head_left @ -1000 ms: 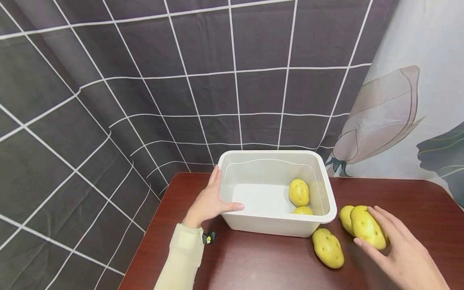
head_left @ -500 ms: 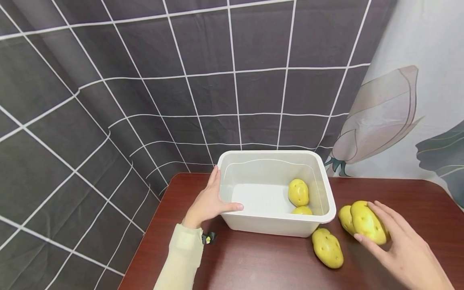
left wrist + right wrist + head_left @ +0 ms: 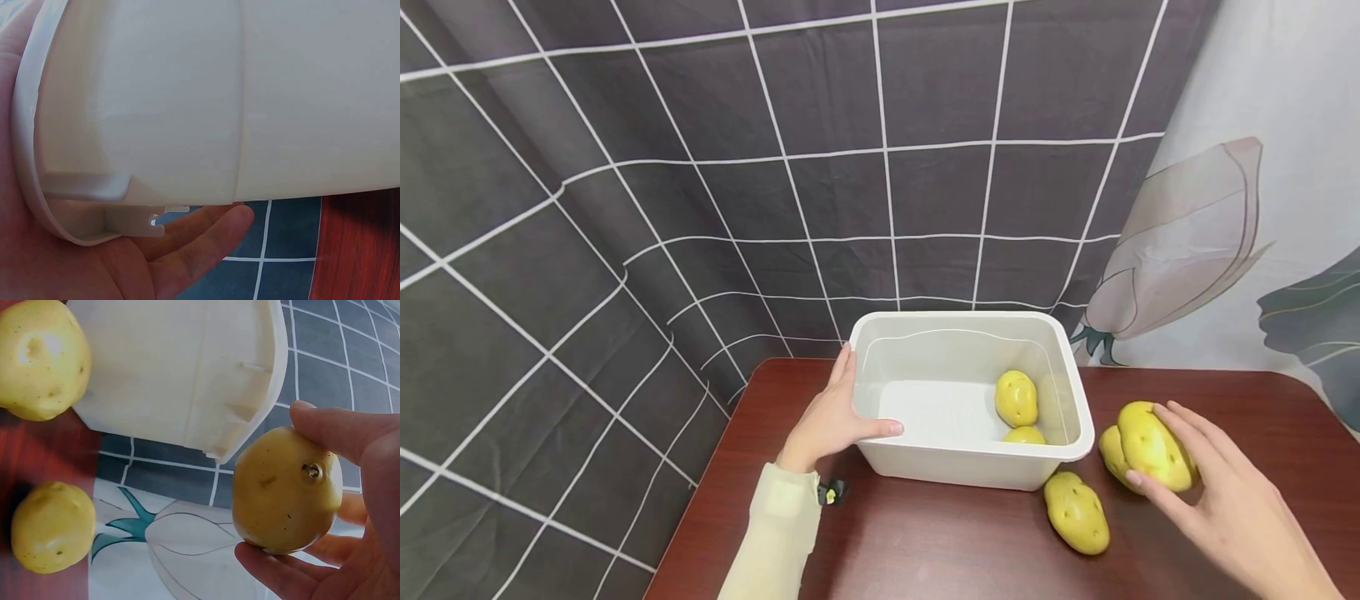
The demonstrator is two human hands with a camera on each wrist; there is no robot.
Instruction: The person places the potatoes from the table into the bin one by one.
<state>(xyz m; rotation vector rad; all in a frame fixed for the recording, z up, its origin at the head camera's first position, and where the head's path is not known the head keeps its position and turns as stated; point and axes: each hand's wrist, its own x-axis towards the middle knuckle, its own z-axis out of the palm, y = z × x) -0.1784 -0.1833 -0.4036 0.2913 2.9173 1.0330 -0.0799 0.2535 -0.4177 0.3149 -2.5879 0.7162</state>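
Observation:
In the head view a white plastic bin point(image 3: 958, 465) stands on the table with two yellow potatoes inside, one whole point(image 3: 1017, 398) and one potato point(image 3: 1025, 435) partly hidden by the front wall. My left hand point(image 3: 829, 425) holds its left end, thumb along the front rim, fingers along the left side. To the right of the bin, my right hand point(image 3: 1236, 512) grips a potato point(image 3: 287, 487) between thumb and fingers, raised off the table in the right wrist view. This potato overlaps another potato point(image 3: 1111, 454) in the head view. A further potato point(image 3: 1077, 512) lies by the bin's front right corner.
The dark red wooden table point(image 3: 940, 542) ends at the back against a grey curtain point(image 3: 820, 192) with white grid lines. On the right hangs a white curtain point(image 3: 1300, 75) printed with a flower. A small black object point(image 3: 832, 492) shows beside the left wrist.
My right hand, with its potato, has shifted slightly up and to the left in the head view, covering more of the potato behind. My left hand and the bin stay put.

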